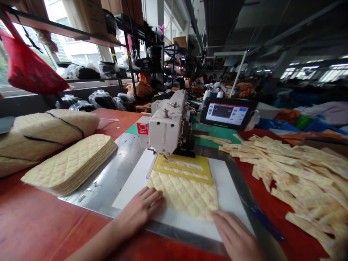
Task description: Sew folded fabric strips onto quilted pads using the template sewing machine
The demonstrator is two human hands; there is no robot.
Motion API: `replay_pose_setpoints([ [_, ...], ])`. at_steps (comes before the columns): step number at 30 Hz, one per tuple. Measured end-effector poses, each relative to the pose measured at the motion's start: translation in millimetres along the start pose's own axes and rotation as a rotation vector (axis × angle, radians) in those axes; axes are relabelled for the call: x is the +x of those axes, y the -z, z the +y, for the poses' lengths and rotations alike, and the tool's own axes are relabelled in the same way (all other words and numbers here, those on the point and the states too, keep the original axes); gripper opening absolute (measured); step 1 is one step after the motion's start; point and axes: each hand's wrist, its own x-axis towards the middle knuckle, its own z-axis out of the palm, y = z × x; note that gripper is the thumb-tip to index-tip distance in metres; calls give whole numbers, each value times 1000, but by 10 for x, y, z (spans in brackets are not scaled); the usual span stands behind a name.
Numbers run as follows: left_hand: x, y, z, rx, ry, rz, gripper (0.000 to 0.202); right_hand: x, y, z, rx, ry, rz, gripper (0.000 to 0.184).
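The red tabletop [32, 214] carries everything close by. A steel plate [116, 163] is set across its middle, reaching toward the near edge. Toward the tabletop's right edge sprawls a loose heap of pale yellow strips [296, 174]. At its left edge lies a cream bundle [35, 125] bound with dark cords. The sewing machine [165, 130], with a red label on its left side, stands toward the middle of the far edge, its head over the plate. On the plate lies a white sheet [130, 181], partly under that head. By the plate's left edge is a neat stack [70, 159] of quilted yellow pieces. A lit screen [227, 112] stands behind and to the right of the machine.

The quilted panel [187, 197], yellow with pink marks, lies flat on the sheet, its far part under a slotted yellow template [186, 169] beneath the machine head. The left hand [141, 206] rests palm down, fingers laid on the panel's left edge, gripping nothing visibly. The right hand [235, 232], blurred, has its fingertips at the panel's near right corner; whether it pinches the cloth cannot be told. Blue snips [268, 223] lie near the plate's right edge, beyond the right hand.
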Motion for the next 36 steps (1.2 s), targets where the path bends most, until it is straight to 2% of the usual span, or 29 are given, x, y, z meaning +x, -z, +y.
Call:
replay_pose_setpoints([
  [2,98,-119,-143,-1,101,3,23,161,-128,115,-3,-118,-4,36],
  [5,180,-224,-290,-88,233,37,19,329,-330,241,-42,-177,-45,37],
  [10,113,-253,-380,-235,422,67,21,337,-432,364,-26,-234,-90,34],
  [13,75,-284,-406,-277,439,66,24,310,-409,386,2,-280,-77,31],
  [18,92,-309,-409,-226,390,46,29,305,-395,403,-6,-253,-35,33],
  [24,126,-156,-321,-66,411,-36,28,318,-424,445,-20,-216,-58,34],
  [29,48,-31,-259,26,453,-70,26,304,-396,420,-71,-186,-52,37],
  [32,-20,-7,-269,58,450,-110,29,313,-353,370,-72,-144,-20,37],
  [36,-65,-24,-316,70,483,-148,29,361,-308,320,-15,-108,-49,37],
])
